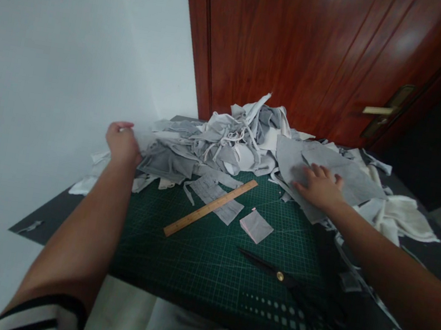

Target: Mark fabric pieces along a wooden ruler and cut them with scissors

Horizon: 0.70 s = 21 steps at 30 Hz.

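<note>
My left hand [123, 142] is curled at the left end of a heap of grey and white fabric scraps [229, 138]. Its fingers are closed beside a grey cloth piece [170, 161], and whatever lies in them is hidden. My right hand [320, 187] rests with fingers spread on a large flat grey fabric piece [342, 171] at the right of the heap. Between my arms, a wooden ruler [208, 209] lies diagonally over a grey fabric strip [217, 198]. Right of the ruler is a small square stack of cut grey cloth [256, 226] with a pinkish edge.
Black-handled scissors [280, 276] lie on the green cutting mat [187, 261] near the table's front edge. White cloth [404, 218] and loose scraps lie along the dark table's right side. A white wall [74, 50] borders the left, a wooden door [286, 46] the back.
</note>
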### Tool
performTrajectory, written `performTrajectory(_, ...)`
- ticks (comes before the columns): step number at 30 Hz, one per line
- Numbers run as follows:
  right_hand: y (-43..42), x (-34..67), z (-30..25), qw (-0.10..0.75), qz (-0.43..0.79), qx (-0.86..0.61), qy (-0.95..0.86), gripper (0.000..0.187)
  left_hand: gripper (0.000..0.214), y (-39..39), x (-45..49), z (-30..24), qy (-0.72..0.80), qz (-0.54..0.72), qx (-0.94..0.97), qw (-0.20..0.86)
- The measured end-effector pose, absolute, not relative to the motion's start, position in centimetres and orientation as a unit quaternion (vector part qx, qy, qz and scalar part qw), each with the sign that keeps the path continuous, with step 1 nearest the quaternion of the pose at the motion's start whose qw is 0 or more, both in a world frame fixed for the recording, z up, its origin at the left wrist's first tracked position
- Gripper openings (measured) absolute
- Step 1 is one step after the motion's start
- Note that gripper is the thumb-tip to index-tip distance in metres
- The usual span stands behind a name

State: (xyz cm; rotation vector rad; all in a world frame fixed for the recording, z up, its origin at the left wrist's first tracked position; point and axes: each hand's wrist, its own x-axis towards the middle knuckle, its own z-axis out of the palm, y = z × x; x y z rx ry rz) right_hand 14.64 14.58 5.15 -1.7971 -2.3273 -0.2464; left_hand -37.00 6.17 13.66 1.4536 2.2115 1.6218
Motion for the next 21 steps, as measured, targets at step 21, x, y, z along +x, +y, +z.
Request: performTrajectory(21, -2.9, 2.0, 16.1, 0.352, 0.127, -0.353, -0.857, 0.03, 0.041, -2.6, -16.1, 18.3, 0.388, 0.531, 0.645, 0.388)
